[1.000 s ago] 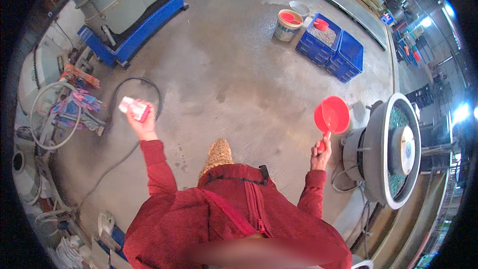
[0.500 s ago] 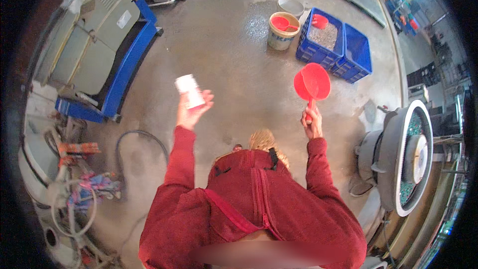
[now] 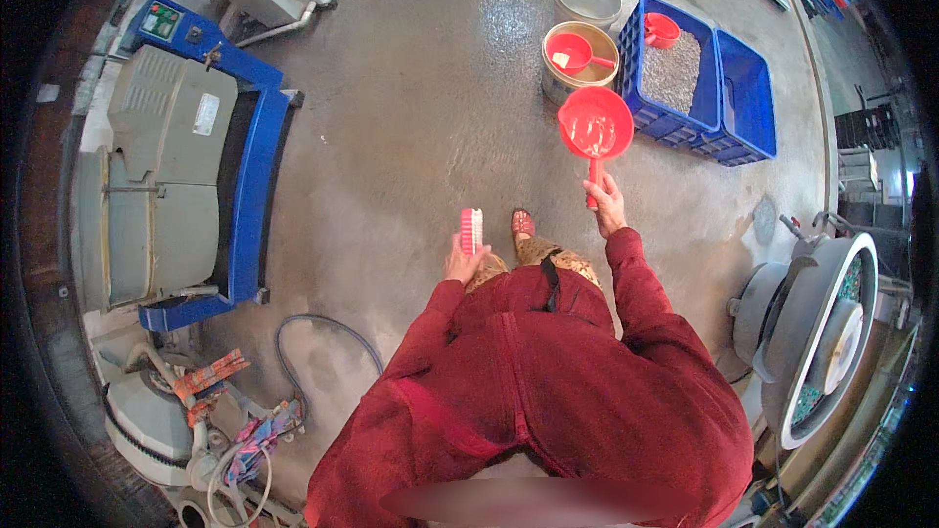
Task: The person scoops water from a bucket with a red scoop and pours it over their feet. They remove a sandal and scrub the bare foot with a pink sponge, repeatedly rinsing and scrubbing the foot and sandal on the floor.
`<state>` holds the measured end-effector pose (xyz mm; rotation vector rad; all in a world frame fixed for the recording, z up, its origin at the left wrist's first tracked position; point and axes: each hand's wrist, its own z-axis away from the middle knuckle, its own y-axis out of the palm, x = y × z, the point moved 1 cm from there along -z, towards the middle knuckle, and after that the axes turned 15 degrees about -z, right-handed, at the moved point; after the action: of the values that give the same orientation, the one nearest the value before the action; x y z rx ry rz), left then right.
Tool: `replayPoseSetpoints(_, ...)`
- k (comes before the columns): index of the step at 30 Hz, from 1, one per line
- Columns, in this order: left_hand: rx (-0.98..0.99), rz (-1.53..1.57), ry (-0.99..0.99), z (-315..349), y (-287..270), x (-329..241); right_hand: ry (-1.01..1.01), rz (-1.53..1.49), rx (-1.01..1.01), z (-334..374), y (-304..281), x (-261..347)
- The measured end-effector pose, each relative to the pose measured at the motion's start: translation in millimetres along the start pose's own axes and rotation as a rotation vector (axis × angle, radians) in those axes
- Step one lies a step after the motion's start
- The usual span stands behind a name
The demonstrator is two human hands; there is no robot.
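My left hand (image 3: 464, 262), close in front of my body, is closed round a scrubbing brush (image 3: 471, 231) with a red back and white bristles. The bristles face right. Out ahead on the right, my right hand (image 3: 608, 203) grips the handle of a red plastic dipper (image 3: 596, 127), and its bowl points away from me. Past the bowl stands a yellowish bucket (image 3: 561, 91) with another red dipper (image 3: 570, 49) in it. Something small and pale shows in that second dipper.
Right of the bucket is a blue crate (image 3: 631, 78) of small grey stones (image 3: 670, 73) with a red scoop (image 3: 662, 31). A second blue crate (image 3: 745, 108) adjoins it. A round tub machine (image 3: 787, 416) stands right, a blue-framed machine (image 3: 249, 205) left; a hose (image 3: 333, 320) lies on the floor.
My left hand has come inward to the right with the brush, which has turned upright. The dipper in my right hand now reaches close to the bucket. The view has shifted forward.
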<state>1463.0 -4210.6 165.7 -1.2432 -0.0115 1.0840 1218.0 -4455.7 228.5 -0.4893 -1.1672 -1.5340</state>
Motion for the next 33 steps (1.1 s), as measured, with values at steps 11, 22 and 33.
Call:
replayPoseSetpoints(11, 0.405, -0.241, -0.067, -193, -31, -12, 0.100, 0.000, -0.023, -228, 124, -15)
replayPoseSetpoints(22, 1.143, 0.917, -0.864, -360, -152, -8, 0.455, -0.214, -0.215, -365, 163, -101)
replayPoseSetpoints(33, 0.629, 0.839, -0.776, -467, -102, -23, 0.709, -0.157, -0.351, -484, 142, -193)
